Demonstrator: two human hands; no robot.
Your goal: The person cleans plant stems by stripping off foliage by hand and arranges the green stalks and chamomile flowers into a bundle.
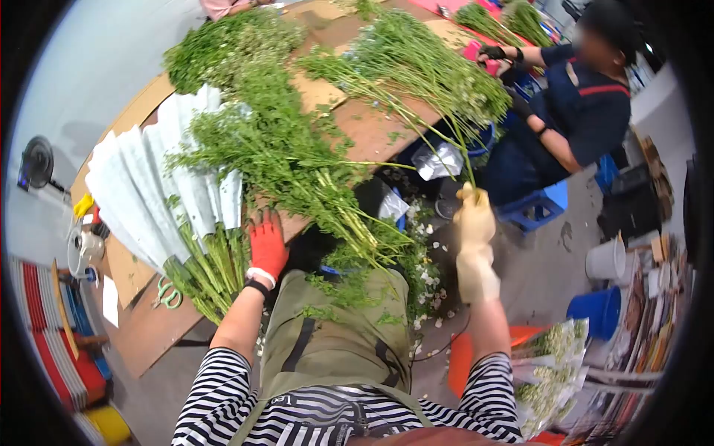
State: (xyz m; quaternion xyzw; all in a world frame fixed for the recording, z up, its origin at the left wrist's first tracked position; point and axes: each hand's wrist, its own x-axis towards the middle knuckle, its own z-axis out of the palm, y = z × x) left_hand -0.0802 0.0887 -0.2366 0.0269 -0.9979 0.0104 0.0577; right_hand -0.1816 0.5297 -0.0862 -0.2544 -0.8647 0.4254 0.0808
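My left hand (268, 244), in a red glove, lies with fingers spread at the table's near edge, beside the wrapped bunches' stems. It appears to hold nothing. Out to the right, my right hand (474, 215), in a cream glove, is closed around the lower ends of thin green flower stems (454, 141), which run up and left. A leafy green bunch of stems (297, 160) lies across the table, its cut ends over my apron (335, 334). Left of it, bunches in white paper wrap (149, 193) lie fanned out, stems toward me.
Flower heaps (230, 48) cover the far part of the brown table (357, 134). Scissors (167, 293) lie at left. A gloved co-worker (565, 111) sits at right by a blue stool (537, 208). Wrapped flowers (554, 364) stand at lower right; petals litter the floor.
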